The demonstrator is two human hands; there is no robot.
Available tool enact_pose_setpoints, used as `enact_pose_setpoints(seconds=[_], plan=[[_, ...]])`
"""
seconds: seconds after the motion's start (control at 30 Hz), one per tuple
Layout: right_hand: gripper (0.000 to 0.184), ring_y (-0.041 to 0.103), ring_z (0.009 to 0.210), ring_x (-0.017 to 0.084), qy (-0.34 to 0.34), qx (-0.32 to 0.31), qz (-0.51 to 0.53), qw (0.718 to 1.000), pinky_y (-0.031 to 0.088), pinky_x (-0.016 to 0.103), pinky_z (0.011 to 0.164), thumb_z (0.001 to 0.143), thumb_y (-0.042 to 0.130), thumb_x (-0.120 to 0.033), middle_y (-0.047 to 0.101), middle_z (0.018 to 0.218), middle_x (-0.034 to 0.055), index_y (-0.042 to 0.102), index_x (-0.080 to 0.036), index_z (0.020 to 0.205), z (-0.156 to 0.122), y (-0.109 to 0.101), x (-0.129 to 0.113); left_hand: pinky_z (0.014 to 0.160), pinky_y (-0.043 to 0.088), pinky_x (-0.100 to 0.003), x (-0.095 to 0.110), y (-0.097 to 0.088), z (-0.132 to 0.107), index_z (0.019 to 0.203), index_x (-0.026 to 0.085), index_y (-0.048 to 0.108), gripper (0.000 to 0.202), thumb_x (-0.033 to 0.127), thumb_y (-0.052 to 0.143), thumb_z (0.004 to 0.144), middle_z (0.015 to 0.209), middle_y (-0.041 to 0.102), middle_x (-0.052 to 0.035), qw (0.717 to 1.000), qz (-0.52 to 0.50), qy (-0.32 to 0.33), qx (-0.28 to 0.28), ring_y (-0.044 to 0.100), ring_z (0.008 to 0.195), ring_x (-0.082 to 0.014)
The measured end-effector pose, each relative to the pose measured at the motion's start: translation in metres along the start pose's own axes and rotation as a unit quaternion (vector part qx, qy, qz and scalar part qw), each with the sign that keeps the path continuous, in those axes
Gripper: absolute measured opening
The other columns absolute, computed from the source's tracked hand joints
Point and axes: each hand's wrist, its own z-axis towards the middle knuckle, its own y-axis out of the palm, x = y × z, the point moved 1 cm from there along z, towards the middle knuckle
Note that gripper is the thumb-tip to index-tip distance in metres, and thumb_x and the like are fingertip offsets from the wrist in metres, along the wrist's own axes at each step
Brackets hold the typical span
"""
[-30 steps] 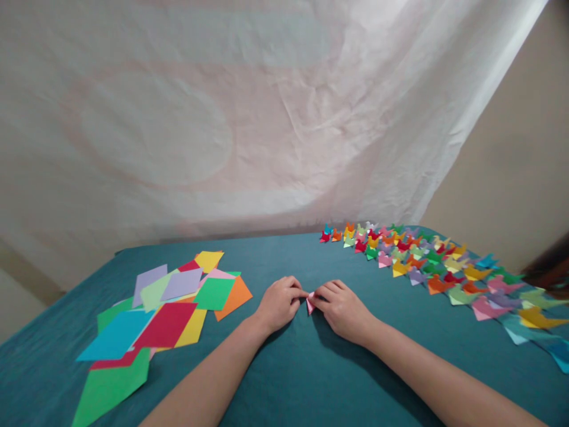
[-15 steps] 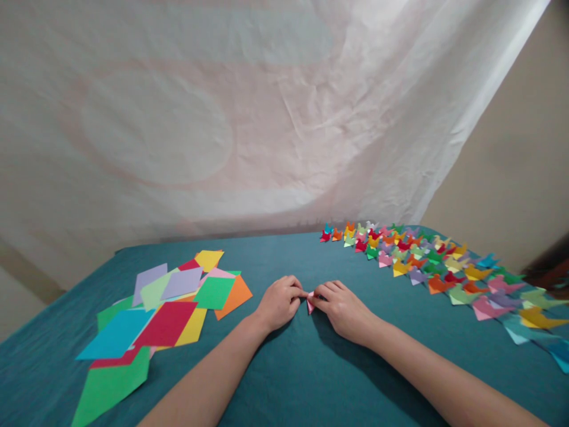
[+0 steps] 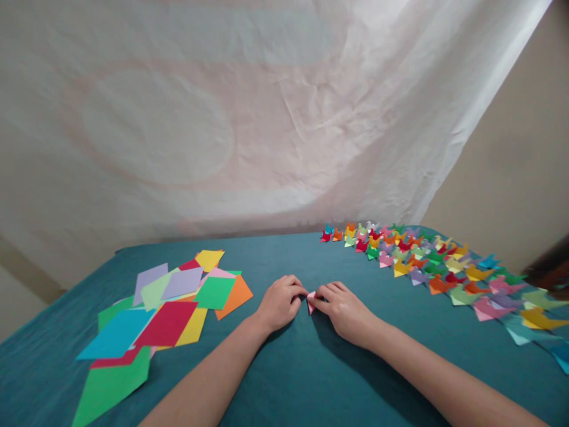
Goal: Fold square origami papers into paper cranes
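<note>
Two closed grips, left (image 3: 279, 305), right (image 3: 345, 311), on pink paper (image 3: 311, 302)

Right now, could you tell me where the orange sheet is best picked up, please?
Take the orange sheet by its free right corner, probably from the right, where the left hand pinches a pink fold. It lies flat, that corner juts clear of the pile, and a green sheet covers its left part.

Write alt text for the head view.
The left hand and right hand pinch a small folded pink paper between them over a teal cloth. Loose coloured squares lie at left, rows of folded figures at right, and a white sheet hangs behind.
</note>
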Motion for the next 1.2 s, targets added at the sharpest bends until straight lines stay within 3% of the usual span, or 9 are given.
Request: enact_pose_setpoints(seconds=[0.53, 0.77, 1.03, 1.2], plan=[[0.034, 0.045, 0.098, 0.023, 0.028, -0.058, -0.020, 0.998, 0.035, 0.035, 0.085, 0.089, 0.040, -0.010, 0.052, 0.101, 0.0105, 0.052, -0.015, 0.119, 0.006, -0.008, -0.009, 0.082, 0.042, -0.029, 0.000, -0.001, 0.000, 0.097, 0.023, 0.069, 0.032, 0.007, 0.047, 0.078, 0.093, 0.058, -0.0036, 1.000, 0.010, 0.007, -0.013, 0.052, 0.089, -0.0172], [0.027, 0.047, 0.095, 0.023, 0.034, -0.067, -0.033, 0.997, 0.036, 0.036, 0.086, 0.088, 0.040, -0.011, 0.053, 0.099, 0.0098, 0.056, -0.015, 0.109, 0.005, -0.013, -0.016, 0.083, 0.041, -0.031, -0.004, 0.002, 0.000, 0.104, 0.027, 0.067, 0.041, 0.003, 0.045, 0.079, 0.097, 0.057, -0.0039, 0.999, 0.018, 0.035, -0.034, 0.050, 0.091, -0.0174], [0.040, 0.047, 0.095, 0.023, 0.023, -0.071, -0.028, 0.997, 0.036, 0.036, 0.086, 0.080, 0.046, -0.007, 0.052, 0.103, 0.0097, 0.052, -0.016, 0.117, 0.000, -0.015, -0.015, 0.081, 0.040, -0.031, -0.001, -0.001, 0.000, 0.108, 0.031, 0.064, 0.038, 0.008, 0.045, 0.085, 0.097, 0.056, -0.0038, 0.997, 0.039, 0.051, -0.049, 0.049, 0.091, -0.0176], [0.038, 0.048, 0.097, 0.024, 0.023, -0.070, -0.035, 0.997, 0.037, 0.037, 0.087, 0.081, 0.045, -0.009, 0.054, 0.104, 0.0120, 0.052, -0.014, 0.118, -0.001, -0.014, -0.019, 0.078, 0.039, -0.031, 0.003, -0.004, 0.001, 0.107, 0.032, 0.065, 0.033, 0.012, 0.048, 0.086, 0.096, 0.056, -0.0034, 0.996, 0.057, 0.042, -0.051, 0.049, 0.090, -0.0179]])
